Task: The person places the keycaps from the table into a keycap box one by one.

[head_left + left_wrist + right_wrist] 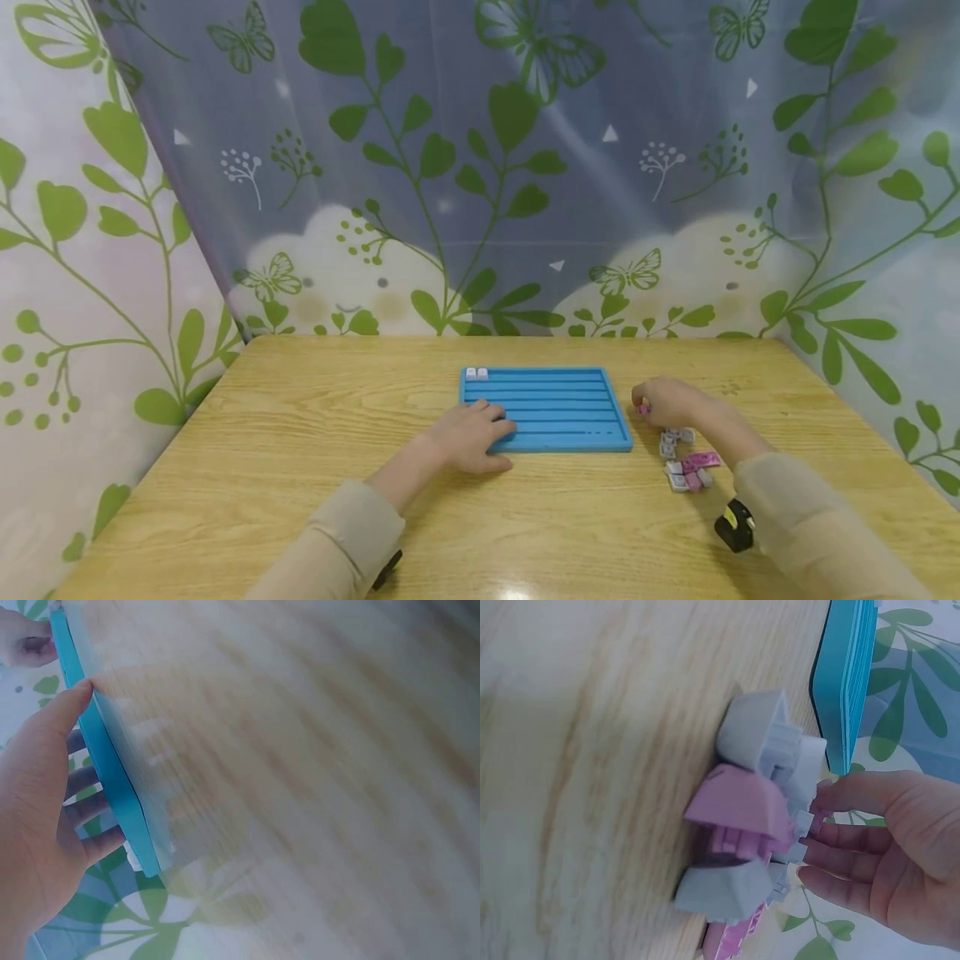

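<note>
A blue ridged tray (555, 447) lies on the table. Two white keycaps (477, 374) sit side by side in its far left corner. My left hand (468, 435) rests over the tray's near left part with fingers spread; in the left wrist view the thumb (75, 701) touches the front wall and the other fingers reach behind the rim. To the right of the tray, my right hand (671, 402) pinches a small pink keycap (644, 408) just above the table. Close by lies a loose pile of grey, white and pink keycaps (742, 802), some on their sides.
The wooden table (337, 375) ends at the back against a leaf-printed curtain (450, 167). Printed cloth also hangs on both sides. A long pink keycap (702, 460) lies in the pile, beneath the right forearm's left side.
</note>
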### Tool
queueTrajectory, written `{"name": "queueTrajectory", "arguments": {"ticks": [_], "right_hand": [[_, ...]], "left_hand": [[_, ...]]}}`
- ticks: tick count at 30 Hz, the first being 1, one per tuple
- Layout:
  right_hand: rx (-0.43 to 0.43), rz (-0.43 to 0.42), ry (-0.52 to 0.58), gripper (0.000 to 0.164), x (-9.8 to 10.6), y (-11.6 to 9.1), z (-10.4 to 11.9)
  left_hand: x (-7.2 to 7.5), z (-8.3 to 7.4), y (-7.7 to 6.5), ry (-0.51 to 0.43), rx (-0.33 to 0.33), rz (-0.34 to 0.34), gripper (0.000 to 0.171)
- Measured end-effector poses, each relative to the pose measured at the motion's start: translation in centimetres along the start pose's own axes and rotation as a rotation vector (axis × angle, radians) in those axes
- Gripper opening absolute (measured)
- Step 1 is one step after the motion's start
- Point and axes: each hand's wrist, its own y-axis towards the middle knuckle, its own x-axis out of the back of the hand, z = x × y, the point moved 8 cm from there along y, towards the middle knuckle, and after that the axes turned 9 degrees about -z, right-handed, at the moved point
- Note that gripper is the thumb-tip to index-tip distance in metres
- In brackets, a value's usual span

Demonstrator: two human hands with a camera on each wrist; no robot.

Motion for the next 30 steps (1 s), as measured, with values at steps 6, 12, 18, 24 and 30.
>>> {"name": "queueTrajectory", "arguments": {"ticks": [6,12,18,24,30], "right_hand": [[0.015,-0.043,0.012,0.005,0.4,0.4,0.2],[0.044,-0.076,0.015,0.019,0.7,0.8,0.8],[0.043,-0.117,0.021,0.016,1.3,1.2,1.5],[0.033,-0.138,0.067,0.013,1.9,1.8,2.2],[0.074,-0.197,0.18,0.014,2.5,2.1,3.2]], "left_hand": [[0.1,0.0,0.0,-0.002,0.002,0.001,0.055],[0.0,0.0,0.0,0.005,0.002,-0.001,0.055],[0.0,0.0,0.0,-0.002,-0.003,-0.003,0.055],[0.1,0.1,-0.1,-0.003,-0.002,-0.002,0.055],[0.1,0.0,-0.1,-0.001,-0.004,0.005,0.055]]}}
